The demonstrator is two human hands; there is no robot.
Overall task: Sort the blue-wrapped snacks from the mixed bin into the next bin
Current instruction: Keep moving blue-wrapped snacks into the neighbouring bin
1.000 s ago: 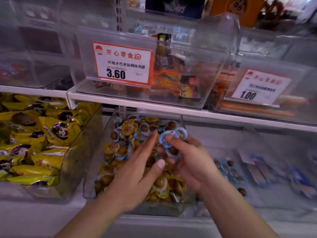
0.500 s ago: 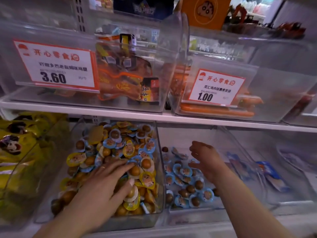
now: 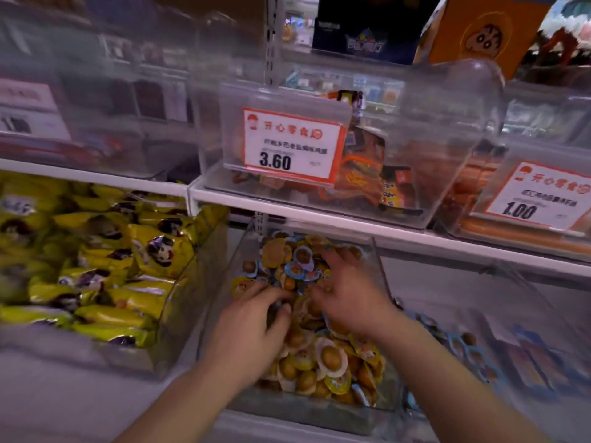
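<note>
Over the mixed bin (image 3: pixel 224 314), both hands are raking the pile — left hand (image 3: pixel 252 327) curled, right hand (image 3: pixel 348 298) spread, holds unclear; they should be pinching only blue-wrapped snacks (image 3: pixel 295 270) — next bin (image 3: pixel 499 314) is waiting alongside.

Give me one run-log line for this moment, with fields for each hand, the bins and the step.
left hand: in mixed bin, fingers among snacks | right hand: in mixed bin, grip unclear | next bin: some blue snacks inside | step: picking

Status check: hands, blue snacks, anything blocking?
Both hands in mixed bin: left hand digging, fingers curled; right hand spread on pile. Grip unclear. Blue snacks sit among yellow ones. Next bin unobstructed.
</note>
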